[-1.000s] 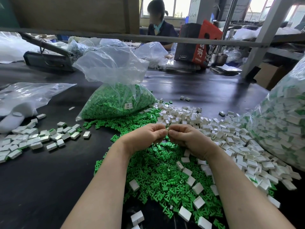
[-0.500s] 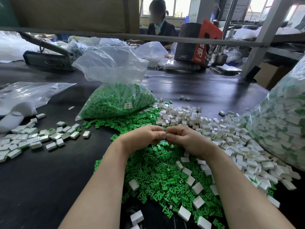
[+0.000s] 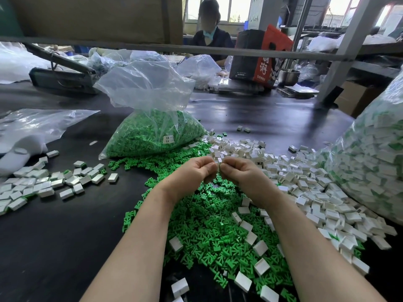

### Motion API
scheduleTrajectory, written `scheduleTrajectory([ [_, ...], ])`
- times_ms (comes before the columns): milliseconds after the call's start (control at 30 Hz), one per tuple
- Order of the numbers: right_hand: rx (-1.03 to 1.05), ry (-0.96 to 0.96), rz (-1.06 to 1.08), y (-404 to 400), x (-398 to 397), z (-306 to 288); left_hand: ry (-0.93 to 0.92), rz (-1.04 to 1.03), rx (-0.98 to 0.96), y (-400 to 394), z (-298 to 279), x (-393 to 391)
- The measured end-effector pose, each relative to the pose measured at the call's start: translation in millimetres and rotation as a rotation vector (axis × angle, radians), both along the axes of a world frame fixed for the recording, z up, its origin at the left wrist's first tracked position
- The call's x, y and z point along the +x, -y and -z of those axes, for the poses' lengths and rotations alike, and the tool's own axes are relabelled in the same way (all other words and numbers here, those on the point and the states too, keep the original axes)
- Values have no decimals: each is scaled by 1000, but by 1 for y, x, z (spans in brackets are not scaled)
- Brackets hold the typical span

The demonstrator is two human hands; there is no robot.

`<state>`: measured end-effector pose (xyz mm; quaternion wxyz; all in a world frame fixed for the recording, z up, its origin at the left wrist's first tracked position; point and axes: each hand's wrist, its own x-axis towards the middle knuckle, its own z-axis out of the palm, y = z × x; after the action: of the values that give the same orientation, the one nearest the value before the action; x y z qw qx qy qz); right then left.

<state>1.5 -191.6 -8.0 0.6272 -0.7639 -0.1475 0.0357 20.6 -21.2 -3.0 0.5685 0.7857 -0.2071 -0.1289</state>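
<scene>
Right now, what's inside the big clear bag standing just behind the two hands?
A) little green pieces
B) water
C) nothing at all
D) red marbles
A: the clear bag beyond the left hand and right hand, which pinch a small piece between them, is packed with little green pieces like the loose green pile on the table.
</scene>
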Motion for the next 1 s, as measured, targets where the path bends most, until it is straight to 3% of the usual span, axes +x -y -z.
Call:
scheduleTrajectory([
  [200,-23,46,22,1,2,1,-50,10,-74,1,4,3],
  [400,-154,15,-102,6,2,3,-68,89,29,-5,3,2],
  [1000,-319,15,-139,7,-1,2,-73,161,175,-7,-7,-7],
])
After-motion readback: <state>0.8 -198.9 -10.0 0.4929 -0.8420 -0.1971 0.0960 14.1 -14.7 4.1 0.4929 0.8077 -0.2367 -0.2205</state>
